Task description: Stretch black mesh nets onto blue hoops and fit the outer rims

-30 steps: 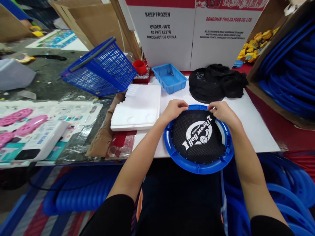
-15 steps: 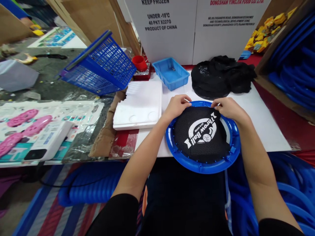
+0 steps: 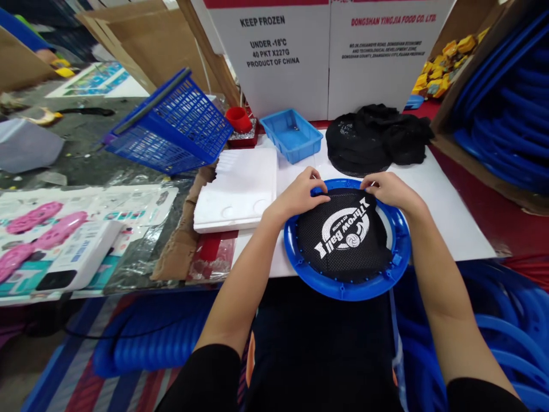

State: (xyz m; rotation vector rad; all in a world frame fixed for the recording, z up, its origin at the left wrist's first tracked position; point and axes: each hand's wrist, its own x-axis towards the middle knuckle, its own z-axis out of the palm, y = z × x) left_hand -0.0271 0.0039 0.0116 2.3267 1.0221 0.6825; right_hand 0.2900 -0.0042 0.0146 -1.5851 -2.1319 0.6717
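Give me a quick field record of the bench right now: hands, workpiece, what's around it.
left hand: fingers on the far edge of the black mesh, at the hoop's rim
right hand: pinching the mesh edge at the far right
hoop: blue ring flat on the white board, overhanging its near edge
mesh: printed "Throw Ball", lying inside the hoop
behind: pile of black nets, blue tray, red cup
left: foam block, tilted blue basket

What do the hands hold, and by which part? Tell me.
Both the left hand and right hand pinch the black mesh net at its far edge, over the blue ring.
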